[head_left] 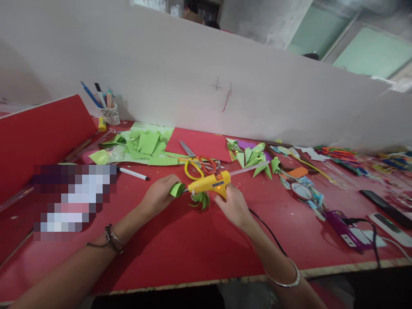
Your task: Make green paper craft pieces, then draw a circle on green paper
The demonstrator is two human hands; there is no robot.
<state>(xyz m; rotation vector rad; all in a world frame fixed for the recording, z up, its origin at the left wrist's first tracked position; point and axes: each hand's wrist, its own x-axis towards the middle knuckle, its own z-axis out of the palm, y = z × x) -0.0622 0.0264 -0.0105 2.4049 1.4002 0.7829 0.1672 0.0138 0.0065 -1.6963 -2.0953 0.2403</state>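
Observation:
My right hand (234, 205) is wrapped round the handle of a yellow glue gun (207, 183), with a clear glue stick (249, 168) coming out of its back end. In my left hand (163, 193) is a curled piece of green paper (177, 189), pinched between the fingers. The gun's nozzle reaches to the edge of this paper; whether they touch, I cannot tell. Below the gun, a fringed green paper piece (201, 201) lies on the red table (154, 262). Just behind the gun are scissors (193, 165) with yellow and red handles.
Cut green paper pieces (146, 143) are heaped at the back left, and rolled green paper cones (252, 156) at the back right. A pen cup (110, 115) stands by the wall. A marker (133, 173) lies left. A purple power strip (349, 231) with cords sits at right.

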